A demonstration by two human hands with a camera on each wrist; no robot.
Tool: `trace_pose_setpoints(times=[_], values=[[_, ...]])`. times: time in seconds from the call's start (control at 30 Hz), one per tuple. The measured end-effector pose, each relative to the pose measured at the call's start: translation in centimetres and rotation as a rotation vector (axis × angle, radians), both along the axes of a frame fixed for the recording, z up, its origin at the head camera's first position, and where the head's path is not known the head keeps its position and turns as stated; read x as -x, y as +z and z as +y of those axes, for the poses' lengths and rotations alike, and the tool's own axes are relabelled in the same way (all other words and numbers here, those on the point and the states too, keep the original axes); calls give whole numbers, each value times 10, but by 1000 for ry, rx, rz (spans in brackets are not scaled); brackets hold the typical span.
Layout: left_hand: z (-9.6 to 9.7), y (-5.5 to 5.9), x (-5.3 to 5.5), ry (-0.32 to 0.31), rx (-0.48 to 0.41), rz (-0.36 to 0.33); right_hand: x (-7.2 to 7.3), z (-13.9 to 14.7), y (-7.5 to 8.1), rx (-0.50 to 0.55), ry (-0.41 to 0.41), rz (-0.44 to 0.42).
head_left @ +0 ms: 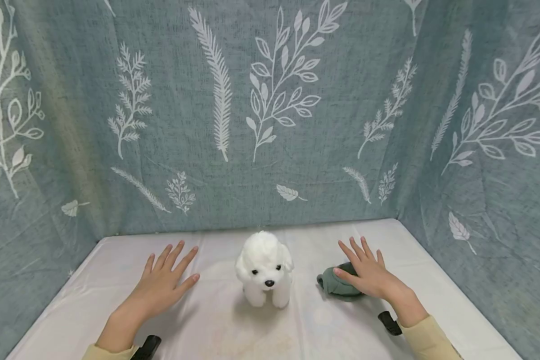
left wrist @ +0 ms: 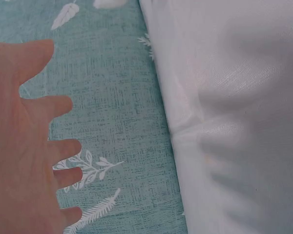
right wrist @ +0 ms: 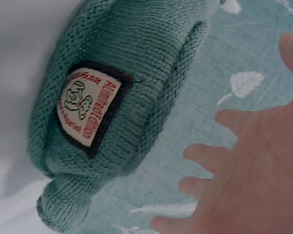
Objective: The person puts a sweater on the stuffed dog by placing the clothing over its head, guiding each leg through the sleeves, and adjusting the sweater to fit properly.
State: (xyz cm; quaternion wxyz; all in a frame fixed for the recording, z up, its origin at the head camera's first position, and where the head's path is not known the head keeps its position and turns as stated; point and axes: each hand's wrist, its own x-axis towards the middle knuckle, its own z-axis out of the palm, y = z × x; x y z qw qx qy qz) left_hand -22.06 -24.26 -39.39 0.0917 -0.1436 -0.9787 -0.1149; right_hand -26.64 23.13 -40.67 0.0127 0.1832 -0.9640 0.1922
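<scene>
Over my feed I see a pale yellow cloth left sleeve (head_left: 108, 353) and a matching right sleeve (head_left: 427, 336), each ending short of a bare left hand (head_left: 164, 282) and right hand (head_left: 371, 272). I also make out a small black oblong left wrist device (head_left: 147, 348) and a black, stubby right wrist device (head_left: 389, 323).

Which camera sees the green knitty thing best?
The right wrist view: the green knitted garment fills much of it, with stitches and a patch clear. The head view shows it smaller, partly behind the right hand. The left wrist view lacks it.

toy dog (head_left: 264, 262): fluffy plush | knitwear (right wrist: 136, 102): matt, ribbed | tablecloth (head_left: 324, 337): smooth, faintly glossy | backdrop (head_left: 171, 120): woven cloth
</scene>
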Motion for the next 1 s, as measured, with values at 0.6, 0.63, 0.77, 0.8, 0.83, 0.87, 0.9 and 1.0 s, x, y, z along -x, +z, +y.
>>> trace_pose_setpoints(times=[0.6,0.63,0.77,0.8,0.83,0.87,0.9,1.0], values=[[18,-11,-24,-131,-61,48,-4,16,-4,69,30,-2],[21,-11,-27,-143,-68,51,-5,19,-5,81,30,-3],[31,-13,-34,-209,-76,67,-5,28,-8,97,37,20],[33,-13,-35,-227,-71,59,-5,29,-8,100,38,25],[35,-14,-35,-251,-70,58,-5,31,-8,107,41,32],[38,-15,-36,-278,-69,54,-4,33,-8,112,42,36],[41,-15,-36,-304,-66,45,-4,35,-8,122,43,36],[53,-17,-36,-379,-52,26,-5,39,-8,148,43,36]])
